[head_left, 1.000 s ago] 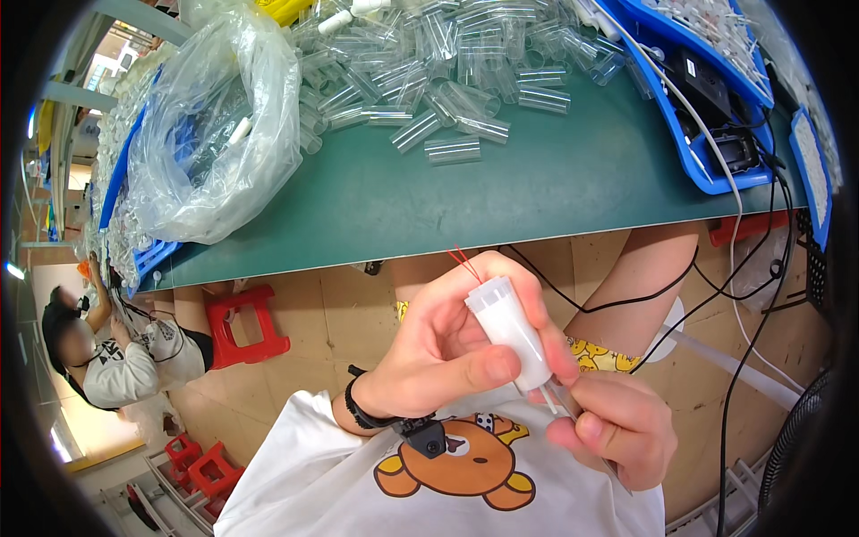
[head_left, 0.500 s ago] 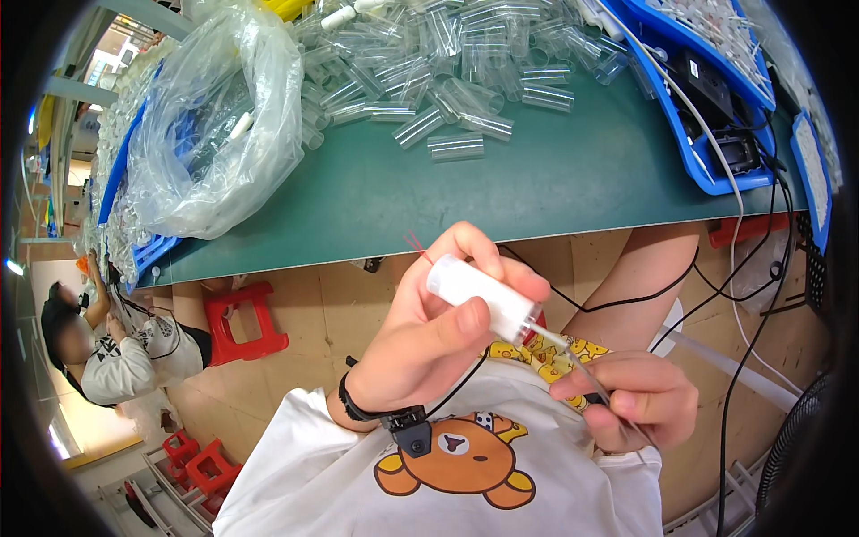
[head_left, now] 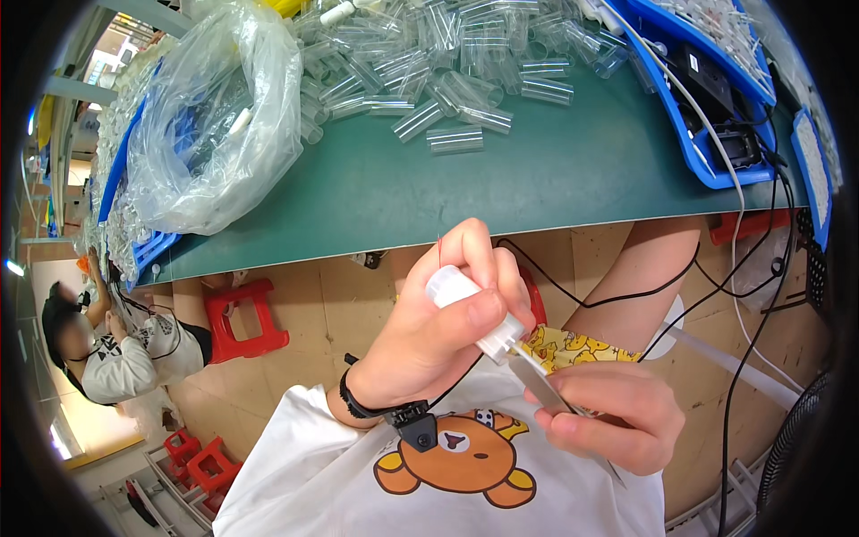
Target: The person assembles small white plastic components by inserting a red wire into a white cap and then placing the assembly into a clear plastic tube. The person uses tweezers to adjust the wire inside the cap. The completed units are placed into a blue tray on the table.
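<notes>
My left hand (head_left: pixel 425 327) is closed around a small white cylinder (head_left: pixel 458 288), held tilted above my lap. Thin red wires (head_left: pixel 439 249) stick out of its upper end, where a clear rim shows. In my right hand (head_left: pixel 626 416) are slim metal tweezers (head_left: pixel 539 383), pinched between thumb and fingers. Their tip is at the cylinder's lower end; whether it goes inside I cannot tell. A black band with a small device (head_left: pixel 414 425) is on my left wrist.
Many clear plastic tubes (head_left: pixel 456 140) lie on the green table (head_left: pixel 376 197). A clear plastic bag (head_left: pixel 215 179) stands at left, blue trays (head_left: pixel 716 179) at right. Cables (head_left: pixel 738 295) hang down on the right. Beyond a red stool (head_left: pixel 246 327), another person (head_left: pixel 125 358) sits at far left.
My right hand has moved a little left and turned, so the tweezers' flat side now shows. The cylinder's lower end has shifted down slightly, and the red wires point more upward.
</notes>
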{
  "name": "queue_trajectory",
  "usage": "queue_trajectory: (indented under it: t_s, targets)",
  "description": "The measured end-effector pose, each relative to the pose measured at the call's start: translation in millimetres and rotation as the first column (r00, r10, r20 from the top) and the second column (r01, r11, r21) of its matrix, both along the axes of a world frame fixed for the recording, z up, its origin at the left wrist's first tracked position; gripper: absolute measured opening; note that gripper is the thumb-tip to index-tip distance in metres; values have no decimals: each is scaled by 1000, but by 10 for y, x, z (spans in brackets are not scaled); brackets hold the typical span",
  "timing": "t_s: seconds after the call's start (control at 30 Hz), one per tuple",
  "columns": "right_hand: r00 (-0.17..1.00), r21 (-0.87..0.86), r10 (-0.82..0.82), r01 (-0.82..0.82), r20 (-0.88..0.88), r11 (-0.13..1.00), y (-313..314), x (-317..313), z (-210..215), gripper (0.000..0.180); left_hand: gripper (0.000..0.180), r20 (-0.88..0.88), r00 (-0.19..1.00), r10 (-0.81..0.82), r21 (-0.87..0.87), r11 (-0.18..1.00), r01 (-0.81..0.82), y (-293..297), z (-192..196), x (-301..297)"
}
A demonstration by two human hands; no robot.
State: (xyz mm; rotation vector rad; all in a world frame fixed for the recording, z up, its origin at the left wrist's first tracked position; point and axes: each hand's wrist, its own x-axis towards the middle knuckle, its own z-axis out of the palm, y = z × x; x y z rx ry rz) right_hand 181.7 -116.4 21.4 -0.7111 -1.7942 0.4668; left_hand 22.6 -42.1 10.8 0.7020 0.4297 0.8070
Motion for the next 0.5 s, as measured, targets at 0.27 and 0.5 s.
queue_trajectory:
  t_s: [0.27, 0.5]
  targets:
    - [997, -73, -68, 66, -25, 995, -102, -58, 19, 44, 27, 126, 992, -16, 39, 999, 12, 41, -52, 32]
    - [995, -79, -101, 99, -14, 992, -112, -70, 27, 43, 36, 64, 996, 66, 53, 996, -69, -8, -20, 93]
